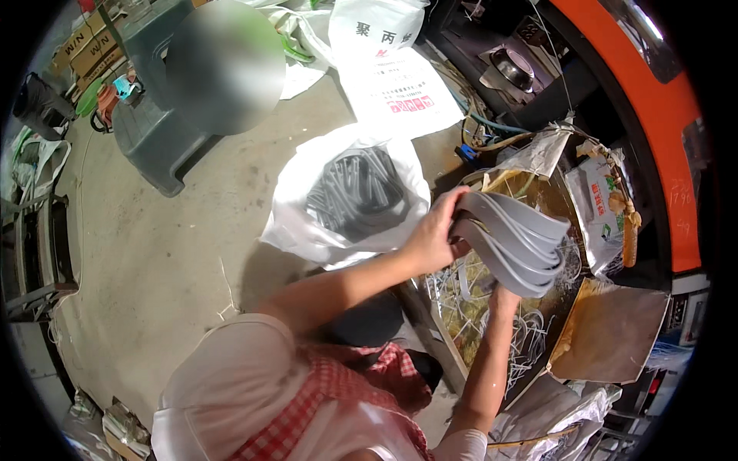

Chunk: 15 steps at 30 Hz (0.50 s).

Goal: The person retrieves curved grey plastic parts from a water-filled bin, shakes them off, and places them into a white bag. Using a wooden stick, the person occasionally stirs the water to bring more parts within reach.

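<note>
A stack of grey, curved plastic strips (pixel 511 238), nested in one another, is held up between my two hands. My left hand (pixel 437 234) grips the stack's left end, fingers closed round it. Under its lower right end, my right hand (pixel 503 298) is closed on the same stack; most of its fingers are hidden behind the strips. Left of the stack stands a white woven sack (pixel 288 219), its mouth wide and rolled down. Similar grey pieces (pixel 357 188) lie packed inside it.
Below the stack is a shallow bin (pixel 453 349) with tangled pale plastic scraps (pixel 530 338). A cardboard sheet (pixel 611 330) leans at its right. The orange-framed machine (pixel 653 115) rises on the right. A grey plastic stool (pixel 157 150) and a printed white sack (pixel 392 69) are farther off.
</note>
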Each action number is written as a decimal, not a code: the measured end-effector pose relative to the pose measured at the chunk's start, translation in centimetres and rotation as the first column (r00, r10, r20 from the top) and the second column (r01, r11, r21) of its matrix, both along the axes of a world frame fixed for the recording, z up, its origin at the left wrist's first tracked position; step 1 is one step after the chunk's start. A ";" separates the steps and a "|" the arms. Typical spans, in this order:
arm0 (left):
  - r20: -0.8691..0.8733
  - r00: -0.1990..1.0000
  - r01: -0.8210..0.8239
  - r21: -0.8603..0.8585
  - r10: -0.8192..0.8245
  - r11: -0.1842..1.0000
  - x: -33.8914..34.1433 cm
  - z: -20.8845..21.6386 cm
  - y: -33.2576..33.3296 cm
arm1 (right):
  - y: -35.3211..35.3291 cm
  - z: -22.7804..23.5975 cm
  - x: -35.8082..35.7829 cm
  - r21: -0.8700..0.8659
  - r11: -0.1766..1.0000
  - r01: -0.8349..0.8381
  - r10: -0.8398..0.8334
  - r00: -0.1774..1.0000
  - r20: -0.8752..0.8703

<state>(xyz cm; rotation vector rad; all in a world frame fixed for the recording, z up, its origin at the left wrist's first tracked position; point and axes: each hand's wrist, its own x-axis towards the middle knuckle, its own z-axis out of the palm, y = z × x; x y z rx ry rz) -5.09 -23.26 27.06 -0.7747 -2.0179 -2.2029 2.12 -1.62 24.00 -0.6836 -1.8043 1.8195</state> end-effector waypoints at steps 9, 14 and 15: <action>0.236 0.858 -0.380 -0.306 0.456 0.873 -4.7 -5.7 -18.7 | -15.1 -1.2 -8.7 0.034 0.999 -0.037 0.041 0.990 -0.132; 0.070 0.996 -0.042 -0.158 0.053 0.987 -6.0 -8.3 -20.8 | -20.6 -4.6 -10.2 0.001 0.990 -0.141 0.141 0.990 0.028; 0.215 0.976 -0.016 -0.044 0.025 0.999 -6.1 -7.7 -21.2 | -20.8 -5.7 -10.4 -0.020 0.981 -0.193 0.194 0.972 0.133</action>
